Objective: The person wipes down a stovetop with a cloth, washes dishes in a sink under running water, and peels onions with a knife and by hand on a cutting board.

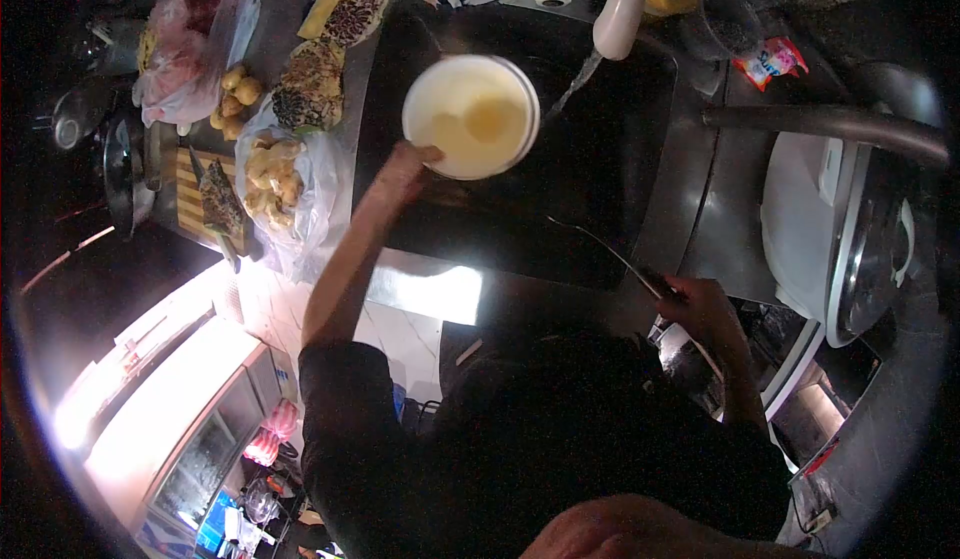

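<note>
My left hand (411, 166) grips the lower left rim of a white bowl (414, 109), held over the dark sink (600, 179). Pale yellowish liquid fills part of the bowl, with rounded yellow shapes in it that I cannot identify. Right of the bowl, a thin stream of water (577, 86) runs from the pale faucet (622, 9). Near the sink's lower right edge, my right hand (705, 311) is closed around a long, thin metal utensil (607, 247). Its tip points toward the middle of the sink; its exact kind is unclear.
Left of the sink lie a plastic bag of ginger-like pieces (275, 179), small potatoes (238, 87), a striped cutting board (190, 194) and a pink-tinted bag (185, 49). A large lidded white pot (800, 209) stands at right, beneath a metal bar (830, 127).
</note>
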The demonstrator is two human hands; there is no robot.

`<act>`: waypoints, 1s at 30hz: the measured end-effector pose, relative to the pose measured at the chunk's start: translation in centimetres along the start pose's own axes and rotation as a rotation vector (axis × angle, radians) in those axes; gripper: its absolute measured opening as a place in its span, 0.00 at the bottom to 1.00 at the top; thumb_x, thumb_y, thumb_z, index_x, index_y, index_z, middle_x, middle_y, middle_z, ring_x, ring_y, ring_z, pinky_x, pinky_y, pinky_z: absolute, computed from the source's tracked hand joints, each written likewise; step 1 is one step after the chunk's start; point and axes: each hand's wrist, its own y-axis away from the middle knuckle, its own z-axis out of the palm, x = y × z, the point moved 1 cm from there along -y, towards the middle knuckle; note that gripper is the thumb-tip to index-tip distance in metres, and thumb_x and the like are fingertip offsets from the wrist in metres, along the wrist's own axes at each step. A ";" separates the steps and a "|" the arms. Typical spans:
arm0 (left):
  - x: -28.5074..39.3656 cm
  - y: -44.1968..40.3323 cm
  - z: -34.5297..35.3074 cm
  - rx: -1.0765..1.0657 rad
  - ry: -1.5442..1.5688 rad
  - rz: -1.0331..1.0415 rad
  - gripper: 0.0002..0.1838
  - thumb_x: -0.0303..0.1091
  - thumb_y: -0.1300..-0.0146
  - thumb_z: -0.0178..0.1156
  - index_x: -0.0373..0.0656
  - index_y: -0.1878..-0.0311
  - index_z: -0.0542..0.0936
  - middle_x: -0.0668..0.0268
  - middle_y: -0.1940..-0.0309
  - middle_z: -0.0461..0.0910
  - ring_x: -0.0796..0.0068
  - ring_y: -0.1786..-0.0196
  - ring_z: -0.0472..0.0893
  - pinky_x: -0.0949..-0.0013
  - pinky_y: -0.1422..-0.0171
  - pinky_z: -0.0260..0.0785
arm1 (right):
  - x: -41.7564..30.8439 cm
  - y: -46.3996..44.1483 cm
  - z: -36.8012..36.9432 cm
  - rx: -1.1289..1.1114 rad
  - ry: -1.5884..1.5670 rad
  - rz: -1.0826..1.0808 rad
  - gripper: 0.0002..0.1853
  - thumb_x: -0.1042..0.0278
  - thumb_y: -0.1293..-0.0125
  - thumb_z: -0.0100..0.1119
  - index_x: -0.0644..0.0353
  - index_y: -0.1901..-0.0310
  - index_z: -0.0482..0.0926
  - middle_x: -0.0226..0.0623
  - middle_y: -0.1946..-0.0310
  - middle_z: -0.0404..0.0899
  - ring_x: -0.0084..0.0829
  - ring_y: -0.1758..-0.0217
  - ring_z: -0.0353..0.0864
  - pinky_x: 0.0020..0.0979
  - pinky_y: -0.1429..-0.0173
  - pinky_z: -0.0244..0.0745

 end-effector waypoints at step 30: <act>-9.4 -13.1 11.9 0.202 -1.392 0.805 0.19 0.38 0.39 0.54 0.48 0.45 0.71 0.58 0.58 0.79 0.61 0.58 0.79 0.63 0.52 0.72 | -2.2 -7.6 9.0 0.507 0.113 -0.201 0.26 0.57 0.40 0.57 0.66 0.45 0.68 0.47 0.68 0.79 0.37 0.69 0.80 0.34 0.62 0.74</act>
